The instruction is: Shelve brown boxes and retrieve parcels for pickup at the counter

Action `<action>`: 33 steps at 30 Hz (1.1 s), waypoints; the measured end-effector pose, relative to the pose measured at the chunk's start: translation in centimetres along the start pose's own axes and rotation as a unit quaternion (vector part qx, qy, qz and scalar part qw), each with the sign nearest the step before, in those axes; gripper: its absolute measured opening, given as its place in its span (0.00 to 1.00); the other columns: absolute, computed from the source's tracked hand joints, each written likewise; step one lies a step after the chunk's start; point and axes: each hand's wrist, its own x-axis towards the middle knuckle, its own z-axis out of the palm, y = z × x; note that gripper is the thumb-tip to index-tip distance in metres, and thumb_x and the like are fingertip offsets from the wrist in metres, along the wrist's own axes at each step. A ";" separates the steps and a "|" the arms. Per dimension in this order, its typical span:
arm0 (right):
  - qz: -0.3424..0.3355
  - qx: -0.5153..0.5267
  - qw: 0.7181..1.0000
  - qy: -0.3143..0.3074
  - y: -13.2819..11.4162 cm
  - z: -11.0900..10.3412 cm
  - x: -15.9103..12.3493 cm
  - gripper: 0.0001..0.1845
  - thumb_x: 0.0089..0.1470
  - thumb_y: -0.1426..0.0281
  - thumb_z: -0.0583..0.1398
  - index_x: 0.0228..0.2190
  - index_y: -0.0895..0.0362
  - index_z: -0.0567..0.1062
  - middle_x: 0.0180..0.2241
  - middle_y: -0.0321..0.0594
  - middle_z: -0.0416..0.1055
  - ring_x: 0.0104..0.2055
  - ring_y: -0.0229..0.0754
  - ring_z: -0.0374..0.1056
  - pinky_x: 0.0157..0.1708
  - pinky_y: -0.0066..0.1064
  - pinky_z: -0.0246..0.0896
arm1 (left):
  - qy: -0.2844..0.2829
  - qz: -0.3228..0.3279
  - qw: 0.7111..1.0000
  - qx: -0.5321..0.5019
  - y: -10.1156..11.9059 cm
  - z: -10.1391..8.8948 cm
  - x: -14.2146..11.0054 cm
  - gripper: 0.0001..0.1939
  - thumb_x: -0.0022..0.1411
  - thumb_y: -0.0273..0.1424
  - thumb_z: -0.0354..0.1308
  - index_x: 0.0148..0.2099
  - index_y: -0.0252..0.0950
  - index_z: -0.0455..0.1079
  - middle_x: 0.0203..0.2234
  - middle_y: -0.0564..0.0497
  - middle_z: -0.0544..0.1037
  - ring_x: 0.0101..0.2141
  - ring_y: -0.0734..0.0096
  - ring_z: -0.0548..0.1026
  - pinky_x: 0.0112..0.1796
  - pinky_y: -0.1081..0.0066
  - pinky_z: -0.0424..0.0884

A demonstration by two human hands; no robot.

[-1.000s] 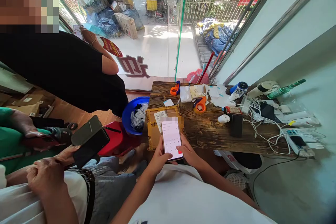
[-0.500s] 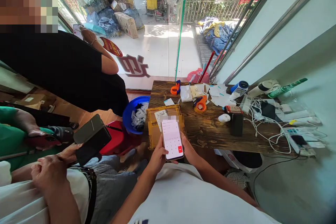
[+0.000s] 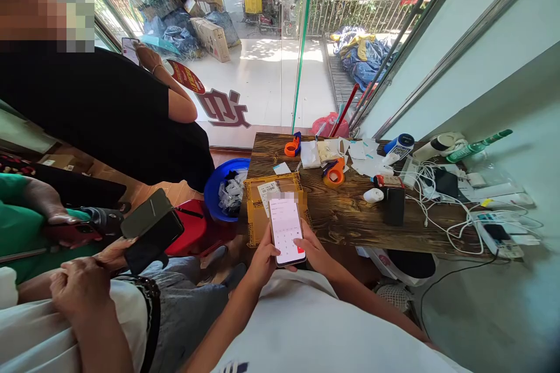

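A smartphone (image 3: pixel 286 227) with a lit number keypad and a red key is held upright in front of my body. My left hand (image 3: pixel 265 259) grips its left edge, the thumb lying on the lower left of the screen. On the other side my right hand (image 3: pixel 315 249) wraps the right edge, its thumb over the red key and partly covering it. Fingers behind the phone are mostly hidden. Just beyond the phone, a cardboard box (image 3: pixel 255 210) bound in yellow tape lies on the wooden table (image 3: pixel 350 215), a white label (image 3: pixel 268 191) on its top.
Orange tape dispensers (image 3: pixel 335 173), papers (image 3: pixel 365 157), a white mouse-like object (image 3: pixel 373 196) and tangled white cables (image 3: pixel 431 186) cover parts of the table. A blue bin (image 3: pixel 213 186) of scraps stands left of it. People with phones are at my left; glass stands beyond the table.
My right thumb has moved left from the phone's edge onto the screen, over the red key. The phone and my left hand have stayed nearly still.
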 end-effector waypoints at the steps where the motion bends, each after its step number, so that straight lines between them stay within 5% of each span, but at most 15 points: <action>1: -0.007 -0.008 1.000 -0.004 0.0 0.0 0.0 0.20 0.54 0.69 0.58 0.50 0.51 0.66 0.42 0.37 0.70 0.40 0.41 0.66 0.39 0.32 0.62 | -0.002 -0.001 1.000 -0.005 0.0 0.0 0.0 0.51 0.45 0.22 0.52 0.71 0.47 0.40 0.61 0.44 0.63 0.51 0.49 0.71 0.35 0.57 0.80; 5: -0.015 -0.033 0.999 0.005 -0.1 0.1 -0.1 0.23 0.50 0.74 0.57 0.49 0.51 0.66 0.41 0.36 0.70 0.41 0.41 0.65 0.40 0.32 0.62 | -0.007 0.005 1.000 -0.021 0.0 0.1 0.0 0.53 0.43 0.23 0.51 0.71 0.45 0.40 0.62 0.44 0.61 0.53 0.46 0.68 0.35 0.58 0.80; 11: -0.023 -0.082 0.995 0.043 -0.1 0.7 -0.1 0.22 0.53 0.68 0.62 0.50 0.53 0.65 0.42 0.39 0.70 0.40 0.41 0.66 0.38 0.33 0.64 | -0.014 0.004 1.000 -0.003 0.2 0.4 -0.1 0.51 0.42 0.24 0.52 0.70 0.44 0.45 0.62 0.44 0.62 0.55 0.43 0.66 0.32 0.61 0.80; 33: 0.001 -0.004 0.999 0.039 -0.6 1.0 -0.5 0.21 0.49 0.70 0.58 0.47 0.53 0.65 0.39 0.36 0.71 0.36 0.39 0.65 0.33 0.30 0.63 | -0.010 -0.008 1.000 0.005 -0.2 0.4 -0.3 0.47 0.48 0.25 0.53 0.69 0.44 0.43 0.62 0.42 0.63 0.51 0.47 0.70 0.37 0.55 0.80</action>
